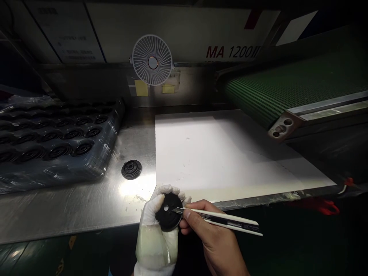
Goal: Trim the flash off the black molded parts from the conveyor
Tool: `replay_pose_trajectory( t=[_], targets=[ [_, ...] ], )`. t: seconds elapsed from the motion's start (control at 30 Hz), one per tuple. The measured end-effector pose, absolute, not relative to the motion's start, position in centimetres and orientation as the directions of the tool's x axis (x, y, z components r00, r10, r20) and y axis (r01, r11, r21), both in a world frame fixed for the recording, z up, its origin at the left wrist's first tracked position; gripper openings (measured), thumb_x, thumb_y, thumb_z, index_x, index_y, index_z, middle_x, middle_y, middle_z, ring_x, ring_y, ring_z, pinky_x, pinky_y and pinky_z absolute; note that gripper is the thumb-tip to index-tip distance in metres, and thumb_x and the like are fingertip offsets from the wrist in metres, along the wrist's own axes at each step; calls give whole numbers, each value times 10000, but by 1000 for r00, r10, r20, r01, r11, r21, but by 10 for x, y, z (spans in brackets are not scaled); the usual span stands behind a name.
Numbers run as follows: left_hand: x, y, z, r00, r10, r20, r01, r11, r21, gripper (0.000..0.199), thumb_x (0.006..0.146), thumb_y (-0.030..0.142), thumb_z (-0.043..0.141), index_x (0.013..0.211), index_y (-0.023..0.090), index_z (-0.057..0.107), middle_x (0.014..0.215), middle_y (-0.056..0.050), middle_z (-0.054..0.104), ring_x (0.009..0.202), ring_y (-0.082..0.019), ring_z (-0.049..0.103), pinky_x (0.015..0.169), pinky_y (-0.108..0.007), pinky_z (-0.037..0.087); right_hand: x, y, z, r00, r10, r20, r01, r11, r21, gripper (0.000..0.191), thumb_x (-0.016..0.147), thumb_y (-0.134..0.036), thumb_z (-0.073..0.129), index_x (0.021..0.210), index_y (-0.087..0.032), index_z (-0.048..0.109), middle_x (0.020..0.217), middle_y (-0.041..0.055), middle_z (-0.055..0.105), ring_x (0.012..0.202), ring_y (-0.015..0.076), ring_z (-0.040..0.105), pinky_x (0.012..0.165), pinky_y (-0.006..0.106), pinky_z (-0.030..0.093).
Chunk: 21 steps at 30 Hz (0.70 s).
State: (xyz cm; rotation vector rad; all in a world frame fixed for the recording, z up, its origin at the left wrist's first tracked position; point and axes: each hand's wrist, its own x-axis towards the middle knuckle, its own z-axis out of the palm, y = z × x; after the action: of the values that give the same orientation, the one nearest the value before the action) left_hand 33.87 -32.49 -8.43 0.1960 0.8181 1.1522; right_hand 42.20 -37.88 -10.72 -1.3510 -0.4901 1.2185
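My left hand (156, 234), in a white glove with tape around its wrist, is closed around a round black plastic part (169, 220) with a small hole near its middle. Bare, my right hand (212, 234) grips a white utility knife (230, 220) between thumb and fingers. The knife's blade tip meets the face of the black part, just right of the hole. Both hands are at the front edge of the metal table (86, 207). On that table, left of the paper, lies a similar ribbed black disc (131, 169).
Clear plastic trays (94, 161) full of black discs stand at the left. A white paper sheet (212, 153) covers the table's middle. A small fan (152, 61) faces me at the back. The green conveyor belt (299, 88) juts in from the right, its metal corner above the paper.
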Motion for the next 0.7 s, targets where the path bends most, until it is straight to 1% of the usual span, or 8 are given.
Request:
replay_pose_trajectory(
  t=[0.17, 0.27, 0.37, 0.47, 0.6, 0.7],
  targets=[
    [338, -324, -88, 197, 851, -487, -755, 449, 479, 86, 726, 184, 641, 806, 159, 659, 820, -56, 647, 783, -192, 637, 723, -322, 540, 422, -378, -109, 321, 863, -390, -419, -240, -876, 293, 785, -415, 709, 849, -144, 619, 689, 52, 665, 666, 190, 596, 658, 311, 488],
    [338, -324, -88, 205, 852, -481, -776, 441, 451, 75, 752, 207, 620, 800, 163, 657, 813, -51, 643, 779, -182, 632, 767, -335, 534, 419, -379, -109, 355, 856, -376, -435, -205, -877, 291, 790, -417, 706, 854, -147, 618, 692, 52, 665, 668, 190, 597, 663, 313, 491],
    [338, -324, -91, 234, 841, -487, -780, 462, 422, 137, 788, 269, 586, 844, 172, 665, 831, -57, 651, 798, -192, 638, 804, -350, 524, 416, -381, -110, 410, 848, -337, -429, -147, -891, 286, 802, -422, 695, 860, -153, 618, 704, 50, 665, 680, 193, 603, 673, 315, 499],
    [335, -325, -97, 267, 821, -504, -767, 498, 405, 175, 798, 280, 573, 893, 167, 667, 865, -76, 664, 815, -205, 646, 763, -329, 529, 414, -382, -112, 423, 846, -323, -401, -145, -905, 280, 812, -423, 688, 867, -157, 620, 715, 48, 666, 690, 192, 611, 681, 309, 504],
    [334, -326, -103, 224, 840, -495, -756, 470, 456, 186, 809, 266, 569, 923, 156, 665, 889, -90, 671, 824, -205, 647, 736, -308, 530, 417, -381, -116, 409, 854, -321, -374, -164, -913, 294, 814, -434, 686, 870, -154, 620, 722, 54, 668, 689, 192, 613, 672, 306, 506],
    [334, -325, -102, 240, 820, -520, -771, 487, 411, 184, 780, 296, 592, 885, 165, 668, 850, -78, 662, 792, -207, 642, 704, -309, 528, 420, -381, -118, 380, 868, -321, -364, -179, -914, 287, 823, -430, 678, 876, -154, 619, 725, 51, 669, 681, 188, 610, 672, 306, 501]
  ],
)
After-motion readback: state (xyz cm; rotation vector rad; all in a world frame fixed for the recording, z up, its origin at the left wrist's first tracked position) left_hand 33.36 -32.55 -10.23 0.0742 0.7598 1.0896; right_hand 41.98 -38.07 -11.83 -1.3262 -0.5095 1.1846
